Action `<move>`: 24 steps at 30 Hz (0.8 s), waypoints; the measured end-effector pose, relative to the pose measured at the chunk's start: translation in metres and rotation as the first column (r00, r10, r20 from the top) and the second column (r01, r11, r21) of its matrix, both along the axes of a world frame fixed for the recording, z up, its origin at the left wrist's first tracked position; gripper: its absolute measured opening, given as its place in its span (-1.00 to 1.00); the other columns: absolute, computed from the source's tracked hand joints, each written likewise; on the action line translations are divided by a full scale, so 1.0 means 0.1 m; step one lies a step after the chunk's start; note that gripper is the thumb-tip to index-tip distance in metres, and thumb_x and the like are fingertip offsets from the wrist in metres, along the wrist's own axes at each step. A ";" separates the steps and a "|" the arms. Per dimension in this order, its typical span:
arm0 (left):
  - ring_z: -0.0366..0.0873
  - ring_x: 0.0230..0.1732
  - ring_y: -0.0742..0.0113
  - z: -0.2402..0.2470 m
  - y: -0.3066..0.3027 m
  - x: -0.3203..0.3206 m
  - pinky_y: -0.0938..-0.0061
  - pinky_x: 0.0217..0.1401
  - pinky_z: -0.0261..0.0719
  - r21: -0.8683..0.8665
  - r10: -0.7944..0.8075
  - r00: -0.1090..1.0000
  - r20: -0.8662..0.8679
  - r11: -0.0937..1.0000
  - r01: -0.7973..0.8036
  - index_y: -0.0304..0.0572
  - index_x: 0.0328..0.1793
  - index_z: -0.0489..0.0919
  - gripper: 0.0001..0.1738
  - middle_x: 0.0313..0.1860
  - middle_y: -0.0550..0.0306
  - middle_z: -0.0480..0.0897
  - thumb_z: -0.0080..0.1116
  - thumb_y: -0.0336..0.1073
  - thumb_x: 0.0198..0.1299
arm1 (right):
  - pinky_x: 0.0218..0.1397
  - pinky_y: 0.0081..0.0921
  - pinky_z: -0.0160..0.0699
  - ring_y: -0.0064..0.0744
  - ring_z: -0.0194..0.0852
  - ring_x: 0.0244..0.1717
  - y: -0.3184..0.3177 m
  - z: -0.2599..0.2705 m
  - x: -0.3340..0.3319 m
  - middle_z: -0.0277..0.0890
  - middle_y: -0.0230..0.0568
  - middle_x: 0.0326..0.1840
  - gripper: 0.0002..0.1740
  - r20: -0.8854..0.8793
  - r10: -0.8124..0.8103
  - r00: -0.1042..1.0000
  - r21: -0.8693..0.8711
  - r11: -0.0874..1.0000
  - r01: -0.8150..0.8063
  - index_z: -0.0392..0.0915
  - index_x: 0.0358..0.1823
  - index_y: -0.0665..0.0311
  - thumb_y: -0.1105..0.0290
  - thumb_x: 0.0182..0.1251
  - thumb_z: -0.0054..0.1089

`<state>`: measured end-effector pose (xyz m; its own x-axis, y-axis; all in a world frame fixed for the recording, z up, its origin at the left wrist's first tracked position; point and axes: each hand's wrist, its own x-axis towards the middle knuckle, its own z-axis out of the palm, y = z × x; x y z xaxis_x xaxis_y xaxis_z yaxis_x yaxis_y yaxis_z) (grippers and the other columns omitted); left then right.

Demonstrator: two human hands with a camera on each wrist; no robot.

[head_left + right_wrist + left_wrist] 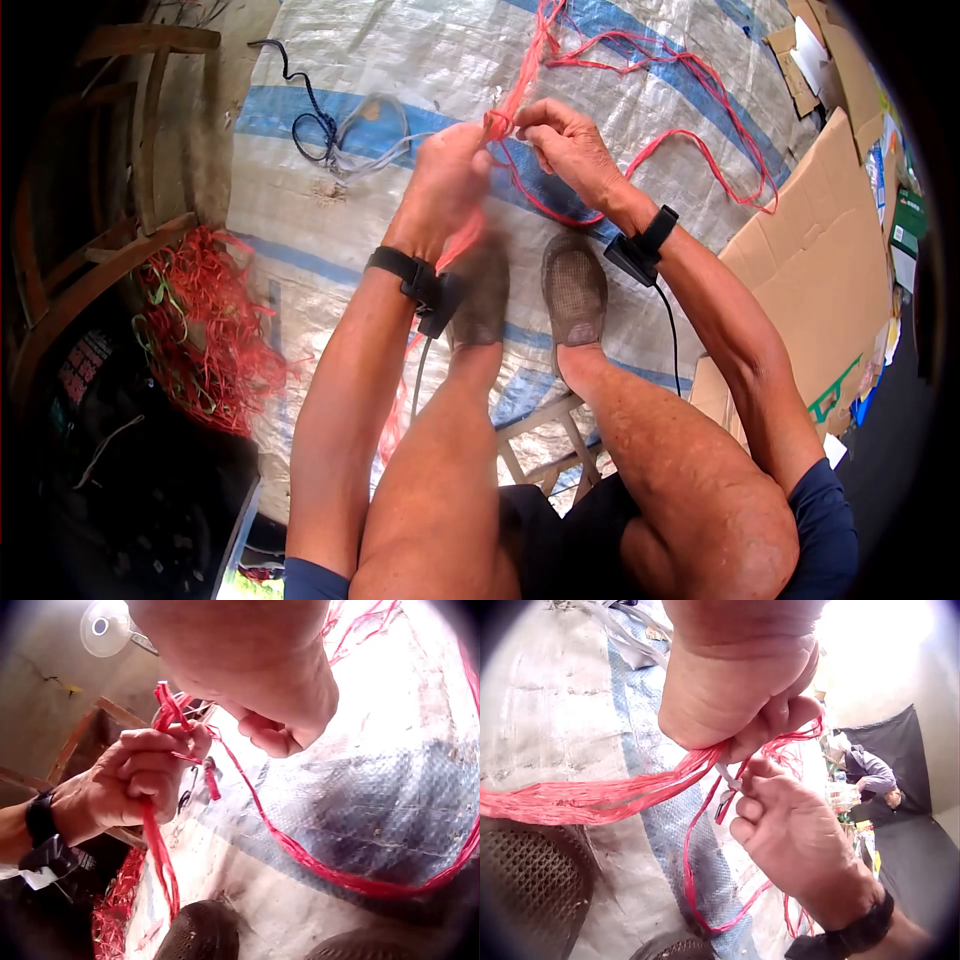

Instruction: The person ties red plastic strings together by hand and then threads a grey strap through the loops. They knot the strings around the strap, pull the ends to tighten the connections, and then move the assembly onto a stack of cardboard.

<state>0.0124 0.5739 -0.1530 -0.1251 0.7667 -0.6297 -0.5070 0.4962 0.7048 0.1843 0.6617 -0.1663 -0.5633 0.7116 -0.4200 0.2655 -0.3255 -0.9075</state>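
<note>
Your left hand grips a bundle of thin red plastic strands; whether your right hand, just beside, pinches anything, I cannot tell.

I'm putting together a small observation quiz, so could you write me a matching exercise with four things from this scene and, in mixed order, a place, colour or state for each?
Things
1. Left hand
2. Tangled red heap
3. Cardboard
4. Shoes

Descriptions
a. brown, with a mesh-like surface
b. curled round red strands
c. on the person's left, near a wooden frame
d. tan, on the person's right

Right pairs: 1-b, 2-c, 3-d, 4-a
</note>
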 end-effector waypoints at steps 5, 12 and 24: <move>0.11 -0.76 0.64 0.18 0.03 -0.02 0.67 -0.73 0.03 -0.044 0.038 0.996 0.082 0.998 -0.034 -0.13 -0.15 0.62 -0.77 -0.66 0.40 0.42 0.10 -0.18 0.51 | -0.02 -0.51 0.62 -0.55 0.58 -0.07 -0.22 0.18 -0.03 0.64 -0.25 -0.10 -0.76 0.001 0.095 0.996 0.150 0.984 -0.094 0.59 -0.01 0.38 0.57 0.33 0.07; 0.09 -0.79 0.63 0.38 0.12 -0.02 0.66 -0.73 -0.02 -0.190 0.161 0.944 0.287 0.976 -0.108 -0.12 -0.16 0.60 -0.79 -0.67 0.44 0.41 0.09 -0.19 0.51 | -0.10 -0.64 0.51 -0.72 0.47 -0.11 -0.35 0.33 -0.12 0.62 -0.32 0.02 -0.54 -0.209 0.083 0.974 -0.203 0.971 -0.126 0.49 0.27 0.27 0.57 0.33 0.12; 0.09 -0.76 0.66 0.23 0.13 -0.12 0.66 -0.73 -0.05 -0.116 0.088 0.996 -0.004 0.989 -0.088 -0.08 -0.15 0.61 -0.85 -0.67 0.42 0.38 0.15 -0.22 0.47 | -0.19 -0.59 0.41 -0.66 0.43 -0.32 -0.54 0.33 0.35 0.51 -0.45 -0.44 -0.82 -0.005 0.438 0.899 -0.281 0.862 -0.421 0.59 -0.34 0.34 0.37 0.36 0.24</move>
<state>0.0005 0.5873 -0.1302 -0.1885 0.6747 -0.7136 -0.5529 0.5276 0.6449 0.2197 0.6078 -0.1328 -0.7563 0.2598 -0.6004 0.4838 -0.3958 -0.7806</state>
